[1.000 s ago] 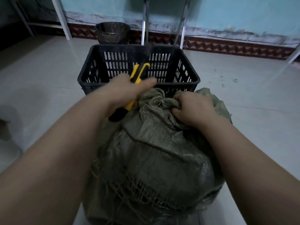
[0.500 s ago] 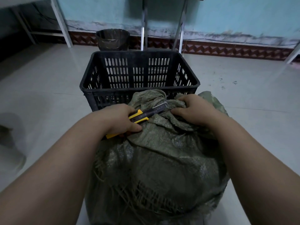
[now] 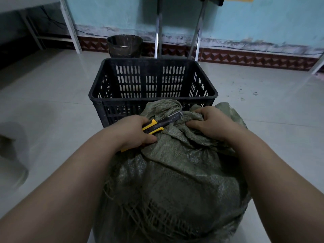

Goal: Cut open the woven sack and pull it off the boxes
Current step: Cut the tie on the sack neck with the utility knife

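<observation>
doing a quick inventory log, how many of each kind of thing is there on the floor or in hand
woven sack, gripped by the right hand: 1
utility knife, held in the left hand: 1
black crate: 1
bucket: 1
total: 4

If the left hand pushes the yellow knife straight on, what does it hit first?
Likely the bunched neck of the sack, at the tip of the knife; the right hand lies just beyond.

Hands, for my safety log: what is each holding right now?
Left hand: grips the yellow utility knife.
Right hand: grips bunched fabric of the woven sack.
</observation>
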